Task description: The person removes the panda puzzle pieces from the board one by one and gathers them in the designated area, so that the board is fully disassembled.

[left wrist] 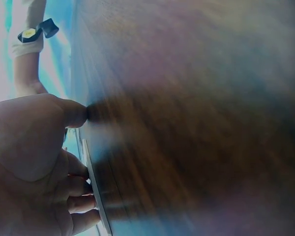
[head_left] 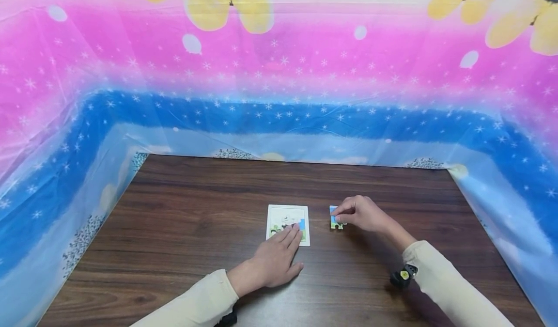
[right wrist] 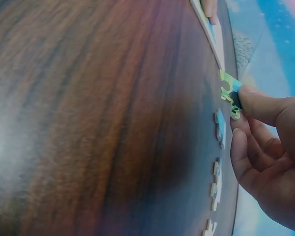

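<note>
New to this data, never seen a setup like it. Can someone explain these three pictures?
There is no machine here: a person works with two bare hands. The wide picture comes from a camera worn on the head, looking forward and down. The other two come from cameras worn on each wrist, so each shows its own hand up close, from an odd angle.

On the brown table lies a white puzzle board, partly filled. The left hand rests on it with its fingers stretched out. The right hand pinches a puzzle piece. The right wrist picture also shows loose pieces on the table. Behind everything hangs a patterned cloth.
</note>
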`<state>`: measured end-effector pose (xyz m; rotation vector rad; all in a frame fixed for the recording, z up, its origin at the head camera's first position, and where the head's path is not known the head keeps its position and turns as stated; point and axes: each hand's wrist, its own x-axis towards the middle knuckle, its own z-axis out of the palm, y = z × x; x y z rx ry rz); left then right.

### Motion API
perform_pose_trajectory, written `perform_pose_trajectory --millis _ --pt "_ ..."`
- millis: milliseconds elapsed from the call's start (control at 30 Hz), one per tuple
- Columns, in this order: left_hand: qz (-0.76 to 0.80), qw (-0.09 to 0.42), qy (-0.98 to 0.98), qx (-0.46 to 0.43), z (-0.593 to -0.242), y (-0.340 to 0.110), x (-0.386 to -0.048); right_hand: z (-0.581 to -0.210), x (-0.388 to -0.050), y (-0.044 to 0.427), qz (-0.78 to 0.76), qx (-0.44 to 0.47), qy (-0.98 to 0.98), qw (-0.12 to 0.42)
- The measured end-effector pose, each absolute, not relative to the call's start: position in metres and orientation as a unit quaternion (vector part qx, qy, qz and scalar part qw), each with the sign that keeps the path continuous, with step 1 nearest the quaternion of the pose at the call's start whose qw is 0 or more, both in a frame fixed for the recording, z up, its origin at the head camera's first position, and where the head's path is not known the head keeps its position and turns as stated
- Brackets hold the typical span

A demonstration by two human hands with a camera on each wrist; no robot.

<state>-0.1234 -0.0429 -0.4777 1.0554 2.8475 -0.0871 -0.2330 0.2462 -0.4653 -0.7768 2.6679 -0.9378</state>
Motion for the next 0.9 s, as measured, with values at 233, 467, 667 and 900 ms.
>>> perform_pose_trajectory --millis 233,467,667,900 --pt "-0.031 0.056 0.936 0.347 -0.478 -0.043 -0.123 -0.471 -0.230 0.248 -0.304 -0.272 0.907 0.105" --pt "-0.031 0.054 0.935 0.348 -0.477 -0.043 -0.124 -0.475 -0.229 0.248 -0.282 -0.280 0.913 0.098" --pt "-0.017 0.057 0.936 0.348 -0.478 -0.044 -0.124 -0.478 -0.229 0.248 -0.265 -0.288 0.916 0.088" --pt "-0.010 0.063 0.937 0.344 -0.478 -0.043 -0.123 -0.476 -0.230 0.247 -0.260 -0.284 0.919 0.082"
